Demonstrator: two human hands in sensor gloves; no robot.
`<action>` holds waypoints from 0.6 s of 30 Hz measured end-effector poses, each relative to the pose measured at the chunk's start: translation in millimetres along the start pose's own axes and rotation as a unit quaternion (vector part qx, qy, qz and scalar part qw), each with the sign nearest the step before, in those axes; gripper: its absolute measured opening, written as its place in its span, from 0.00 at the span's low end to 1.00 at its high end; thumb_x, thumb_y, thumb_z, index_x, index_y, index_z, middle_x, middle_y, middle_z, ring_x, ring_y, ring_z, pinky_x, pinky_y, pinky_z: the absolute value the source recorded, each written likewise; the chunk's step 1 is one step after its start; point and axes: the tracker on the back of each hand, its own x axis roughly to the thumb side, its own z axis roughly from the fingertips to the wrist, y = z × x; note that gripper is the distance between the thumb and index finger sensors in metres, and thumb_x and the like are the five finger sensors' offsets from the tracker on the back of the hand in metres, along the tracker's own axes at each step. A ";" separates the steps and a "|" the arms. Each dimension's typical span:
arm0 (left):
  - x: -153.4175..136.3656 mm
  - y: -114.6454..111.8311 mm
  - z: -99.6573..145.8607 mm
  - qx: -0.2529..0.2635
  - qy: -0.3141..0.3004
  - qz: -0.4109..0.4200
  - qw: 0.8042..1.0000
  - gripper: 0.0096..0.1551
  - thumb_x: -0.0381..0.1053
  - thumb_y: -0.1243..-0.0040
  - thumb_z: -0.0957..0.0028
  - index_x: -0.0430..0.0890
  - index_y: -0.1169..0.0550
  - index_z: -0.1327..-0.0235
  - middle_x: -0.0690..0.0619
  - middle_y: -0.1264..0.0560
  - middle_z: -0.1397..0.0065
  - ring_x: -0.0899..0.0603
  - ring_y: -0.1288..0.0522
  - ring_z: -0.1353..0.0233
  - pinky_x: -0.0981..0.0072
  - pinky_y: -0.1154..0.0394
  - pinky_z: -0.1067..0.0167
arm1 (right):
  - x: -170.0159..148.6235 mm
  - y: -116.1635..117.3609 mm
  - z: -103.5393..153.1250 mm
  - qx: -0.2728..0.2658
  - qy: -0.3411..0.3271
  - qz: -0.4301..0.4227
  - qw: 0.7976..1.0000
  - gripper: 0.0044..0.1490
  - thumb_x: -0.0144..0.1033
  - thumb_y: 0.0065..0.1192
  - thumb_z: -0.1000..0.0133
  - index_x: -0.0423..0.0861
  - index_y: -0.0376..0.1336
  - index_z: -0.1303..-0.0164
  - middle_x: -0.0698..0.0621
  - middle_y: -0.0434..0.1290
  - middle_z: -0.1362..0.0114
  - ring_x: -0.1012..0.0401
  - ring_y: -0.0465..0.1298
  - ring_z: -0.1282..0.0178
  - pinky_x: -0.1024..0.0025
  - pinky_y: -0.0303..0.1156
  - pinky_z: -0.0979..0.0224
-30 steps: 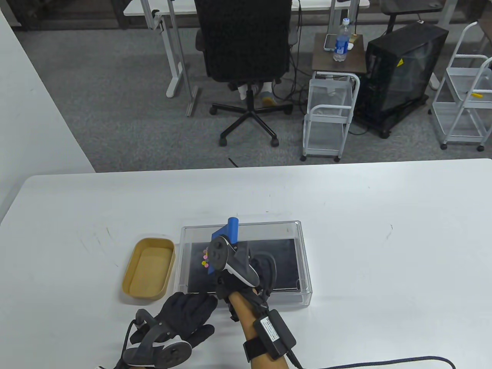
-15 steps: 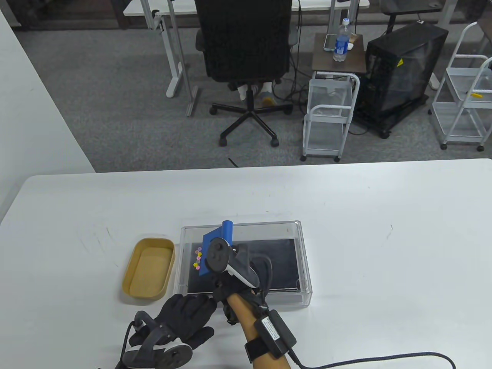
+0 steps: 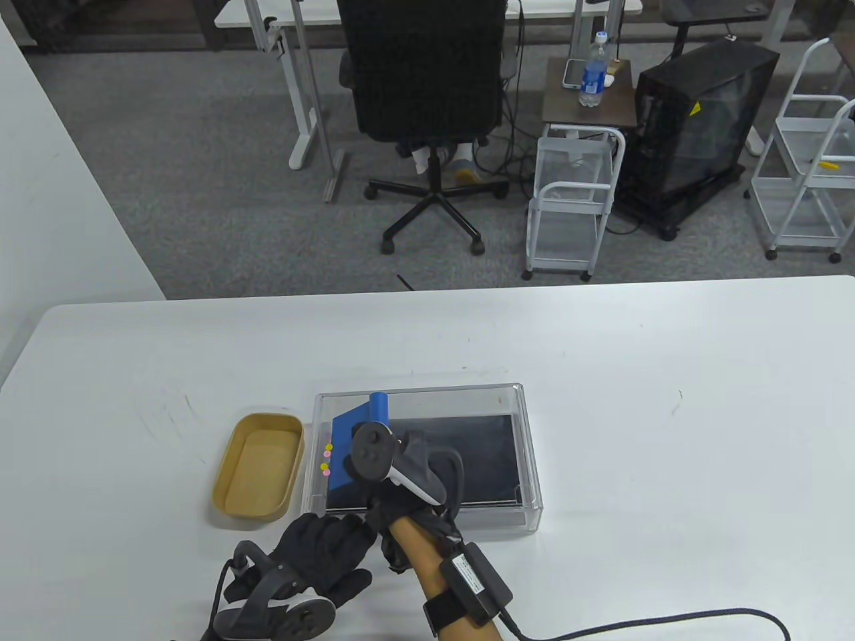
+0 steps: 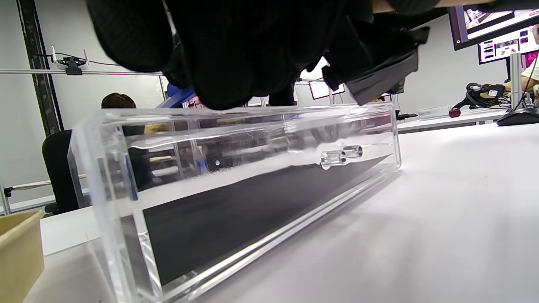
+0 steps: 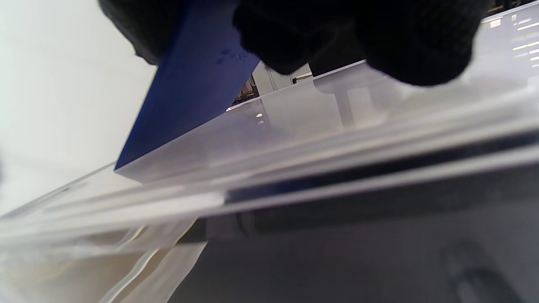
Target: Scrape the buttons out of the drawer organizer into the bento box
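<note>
A clear drawer organizer (image 3: 528, 454) with a black liner lies on the white table; it also shows in the left wrist view (image 4: 105, 168). Several small pink and yellow buttons (image 3: 326, 461) lie against its left wall. My right hand (image 3: 401, 467) grips a blue scraper (image 3: 351, 447) inside the organizer, its blade just right of the buttons; the scraper also shows in the right wrist view (image 5: 189, 84). My left hand (image 3: 320, 547) rests on the organizer's near left corner. A tan bento box (image 3: 257, 467) stands just left of the organizer, with no buttons visible in it.
The table's far edge runs behind the organizer. Beyond it stand an office chair (image 3: 427, 100), a white cart (image 3: 574, 200) and a computer tower (image 3: 701, 120). A black cable (image 3: 668, 624) trails from my right wrist along the near table edge.
My right hand has swept the scraper leftward across the liner. The buttons slid from the organizer's left-middle to its left wall. My left hand stayed put.
</note>
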 end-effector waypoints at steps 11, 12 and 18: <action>-1.3 -1.0 -0.1 -0.004 0.002 0.004 1.000 0.38 0.66 0.60 0.40 0.50 0.35 0.19 0.47 0.28 0.23 0.41 0.20 0.30 0.38 0.28 0.32 | -4.8 -2.9 1.4 -0.006 -0.017 -0.015 1.000 0.29 0.50 0.58 0.40 0.59 0.54 0.30 0.48 0.75 0.51 0.70 0.73 0.74 0.65 0.82 0.59; -1.9 -0.8 0.0 -0.003 0.003 0.005 1.000 0.38 0.66 0.60 0.40 0.50 0.35 0.20 0.47 0.28 0.23 0.41 0.20 0.30 0.38 0.28 0.32 | -6.5 -3.8 2.1 -0.008 -0.015 -0.016 1.000 0.29 0.50 0.58 0.40 0.59 0.54 0.30 0.48 0.75 0.51 0.70 0.73 0.74 0.66 0.82 0.59; -14.2 4.4 2.6 0.023 0.042 -0.007 0.999 0.37 0.66 0.59 0.40 0.50 0.33 0.21 0.48 0.27 0.24 0.41 0.19 0.31 0.38 0.27 0.32 | -17.2 -10.4 8.7 -0.027 -0.003 -0.031 0.999 0.29 0.50 0.59 0.40 0.58 0.55 0.30 0.48 0.75 0.51 0.70 0.73 0.74 0.66 0.82 0.59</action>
